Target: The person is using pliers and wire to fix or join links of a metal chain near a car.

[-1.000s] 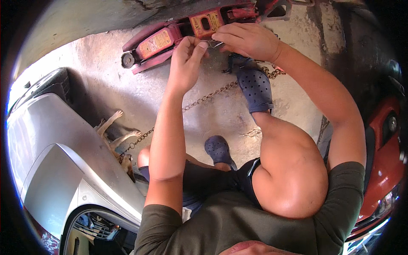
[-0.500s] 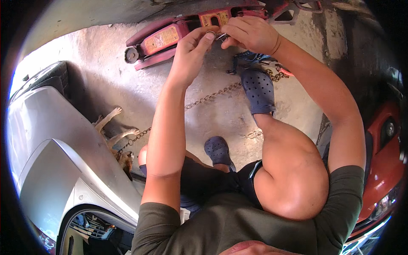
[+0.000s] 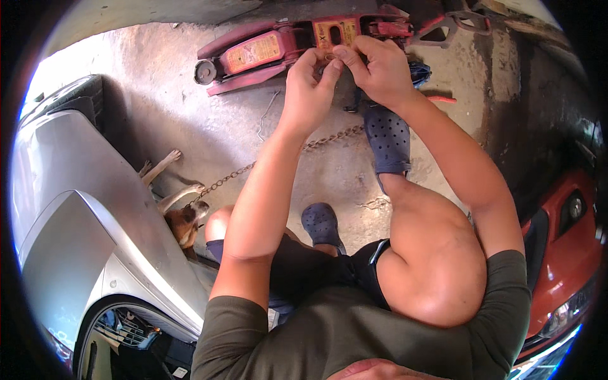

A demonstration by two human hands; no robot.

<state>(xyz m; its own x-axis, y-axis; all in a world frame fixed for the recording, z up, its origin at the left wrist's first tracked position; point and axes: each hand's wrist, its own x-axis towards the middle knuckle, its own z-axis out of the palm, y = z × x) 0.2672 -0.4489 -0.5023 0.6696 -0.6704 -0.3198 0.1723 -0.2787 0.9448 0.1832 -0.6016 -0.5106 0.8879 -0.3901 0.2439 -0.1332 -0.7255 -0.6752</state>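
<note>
One small thin loop point(image 3: 329, 57), upper centre, pinched by left hand point(image 3: 308, 95); right hand point(image 3: 383, 73) curled, grip unclear; hands closer together than before. Rusty link chain point(image 3: 332, 137), mid-frame; red angular jack point(image 3: 301, 39), top.

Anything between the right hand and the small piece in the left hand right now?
Nothing visible: the right hand is right at the small piece, which the left hand pinches and partly hides. The red floor jack lies beyond both hands, not between them.

The metal chain point(image 3: 335, 137) looks rough, the clogs point(image 3: 387, 140) matt.
</note>
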